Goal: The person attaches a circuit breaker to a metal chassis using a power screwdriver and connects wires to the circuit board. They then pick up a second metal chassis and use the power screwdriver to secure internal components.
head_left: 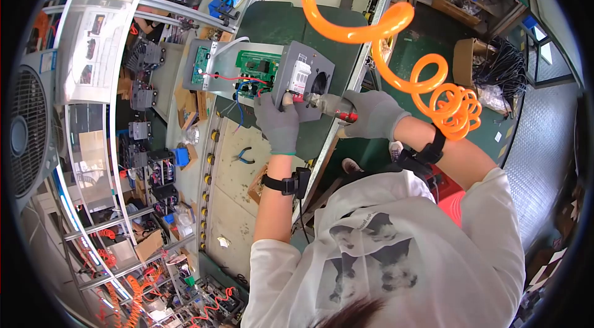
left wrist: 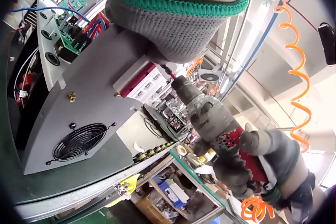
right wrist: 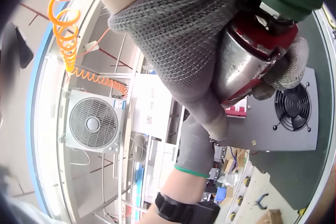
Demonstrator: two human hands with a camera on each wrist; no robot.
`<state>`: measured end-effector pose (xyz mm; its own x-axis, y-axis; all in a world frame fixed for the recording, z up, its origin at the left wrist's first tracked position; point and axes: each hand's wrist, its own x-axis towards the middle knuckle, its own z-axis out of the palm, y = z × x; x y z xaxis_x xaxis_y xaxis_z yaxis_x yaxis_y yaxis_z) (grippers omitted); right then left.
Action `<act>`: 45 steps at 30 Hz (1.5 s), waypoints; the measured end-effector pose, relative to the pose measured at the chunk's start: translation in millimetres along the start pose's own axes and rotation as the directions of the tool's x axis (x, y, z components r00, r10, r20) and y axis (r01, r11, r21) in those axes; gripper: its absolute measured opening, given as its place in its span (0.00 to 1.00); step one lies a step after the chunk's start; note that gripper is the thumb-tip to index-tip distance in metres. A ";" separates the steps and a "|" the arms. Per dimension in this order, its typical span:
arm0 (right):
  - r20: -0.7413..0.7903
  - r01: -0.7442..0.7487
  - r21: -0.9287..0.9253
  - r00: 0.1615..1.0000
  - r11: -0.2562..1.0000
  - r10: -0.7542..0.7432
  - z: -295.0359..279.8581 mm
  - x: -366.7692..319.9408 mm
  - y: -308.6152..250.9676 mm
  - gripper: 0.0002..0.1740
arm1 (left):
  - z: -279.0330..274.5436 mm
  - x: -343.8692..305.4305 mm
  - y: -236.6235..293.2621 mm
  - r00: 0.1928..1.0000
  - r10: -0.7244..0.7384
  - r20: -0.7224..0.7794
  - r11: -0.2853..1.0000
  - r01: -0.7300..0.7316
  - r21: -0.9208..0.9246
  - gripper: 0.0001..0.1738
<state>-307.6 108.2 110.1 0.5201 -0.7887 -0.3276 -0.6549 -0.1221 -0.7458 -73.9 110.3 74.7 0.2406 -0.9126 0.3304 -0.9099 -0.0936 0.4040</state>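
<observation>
My right hand (head_left: pixel 374 116), in a grey knit glove, grips an air screwdriver (left wrist: pixel 210 116) with a worn silver and red body. Its bit points at the white and red circuit breaker (left wrist: pixel 147 85) set in a grey metal panel (left wrist: pixel 94 87). My left hand (head_left: pixel 276 124), gloved too, holds the panel's edge beside the breaker, thumb on the front side and fingers behind. The bit's tip is close to the left thumb. A fan grille (left wrist: pixel 79 142) sits on the same panel. Behind it are a green circuit board (head_left: pixel 257 65) and red and blue wires (head_left: pixel 247 83).
The unit stands on a dark green board (head_left: pixel 266 21) over a roller conveyor (head_left: pixel 213 142). Pliers (head_left: pixel 244 156) lie nearby. An orange coiled hose (head_left: pixel 346 34) hangs overhead. A box of black cables (head_left: pixel 473 59) stands right; a large fan (head_left: pixel 28 127) is left.
</observation>
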 end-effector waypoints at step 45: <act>0.378 -0.222 -0.743 0.640 0.631 0.669 -33.4 120.9 185.0 0.23 | 3.6 4.4 -2.3 0.999 -0.046 -0.029 0.953 0.035 -0.300 0.19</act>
<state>-384.2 -29.9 -48.1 0.1017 -0.3590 -0.9278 -0.9361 -0.3502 0.0329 -72.0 105.1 72.1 0.2920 -0.8953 0.3363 -0.7575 -0.0018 0.6529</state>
